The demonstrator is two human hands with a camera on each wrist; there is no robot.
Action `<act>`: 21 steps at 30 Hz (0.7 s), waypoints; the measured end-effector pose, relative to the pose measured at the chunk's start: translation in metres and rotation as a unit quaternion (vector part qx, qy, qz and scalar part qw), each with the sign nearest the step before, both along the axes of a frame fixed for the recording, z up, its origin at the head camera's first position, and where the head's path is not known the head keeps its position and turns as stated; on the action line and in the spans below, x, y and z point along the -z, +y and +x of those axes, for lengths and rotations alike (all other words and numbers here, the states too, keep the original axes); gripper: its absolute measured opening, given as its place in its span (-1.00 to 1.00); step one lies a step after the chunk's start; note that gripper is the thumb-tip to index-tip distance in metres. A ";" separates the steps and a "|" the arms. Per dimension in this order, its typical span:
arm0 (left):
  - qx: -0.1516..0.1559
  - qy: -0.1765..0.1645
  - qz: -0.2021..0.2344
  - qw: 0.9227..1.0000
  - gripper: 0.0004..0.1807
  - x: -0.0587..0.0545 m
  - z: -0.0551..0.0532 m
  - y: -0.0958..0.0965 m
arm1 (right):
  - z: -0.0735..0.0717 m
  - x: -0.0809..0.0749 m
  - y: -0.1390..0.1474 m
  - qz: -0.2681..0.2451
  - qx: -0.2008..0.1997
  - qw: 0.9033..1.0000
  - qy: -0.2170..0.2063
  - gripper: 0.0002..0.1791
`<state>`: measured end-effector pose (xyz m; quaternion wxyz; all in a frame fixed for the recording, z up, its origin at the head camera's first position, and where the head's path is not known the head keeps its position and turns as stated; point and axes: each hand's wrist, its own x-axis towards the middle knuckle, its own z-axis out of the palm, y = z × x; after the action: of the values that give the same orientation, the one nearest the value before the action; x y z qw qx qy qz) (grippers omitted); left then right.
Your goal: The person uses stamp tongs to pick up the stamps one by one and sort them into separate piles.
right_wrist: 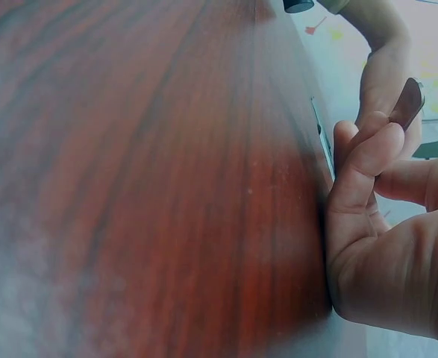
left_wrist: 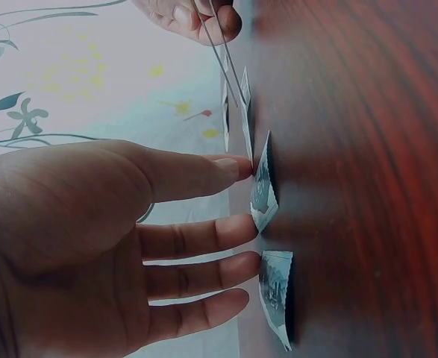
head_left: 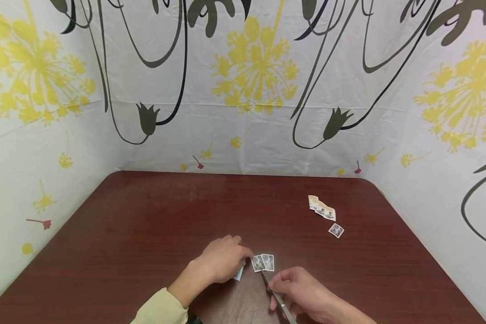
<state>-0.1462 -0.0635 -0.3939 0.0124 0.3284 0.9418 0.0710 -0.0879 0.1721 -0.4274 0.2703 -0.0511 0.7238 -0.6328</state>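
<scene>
My right hand [head_left: 303, 294] grips a pair of metal tweezers [head_left: 281, 303]. Their tips reach the lower edge of two grey postage stamps [head_left: 268, 262] that lie side by side, slightly overlapping, on the table. In the left wrist view the two thin prongs stand apart beside a stamp [left_wrist: 247, 112]; whether they pinch it I cannot tell. My left hand [head_left: 222, 258] hovers just left of the pair, its fingers extended and fingertips at the stamp edges. Partly hidden below that hand is a bluish stamp [head_left: 239, 273]. The right wrist view shows the tweezers' blunt end [right_wrist: 409, 103] above the curled fingers.
Toward the far right of the dark red wooden table [head_left: 166, 216] lies an overlapping row of orange-and-white stamps [head_left: 321, 208]. One grey stamp [head_left: 336, 230] sits just in front of that row. A patterned white cloth [head_left: 243, 148] hangs behind and beside the table.
</scene>
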 end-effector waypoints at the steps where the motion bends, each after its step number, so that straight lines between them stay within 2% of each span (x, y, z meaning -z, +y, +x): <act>1: 0.001 0.001 0.000 1.000 -0.72 0.000 0.000 0.000 | 0.000 0.000 0.000 0.001 0.000 1.000 0.000 -0.77; 21: 0.001 -0.005 -0.003 1.000 -0.73 0.000 0.000 0.000 | -0.001 0.000 -0.002 0.008 0.011 1.000 0.011 -0.77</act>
<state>-0.1466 -0.0636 -0.3941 0.0184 0.3285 0.9417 0.0698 -0.0889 0.1706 -0.4278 0.2557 -0.0483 0.7325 -0.6291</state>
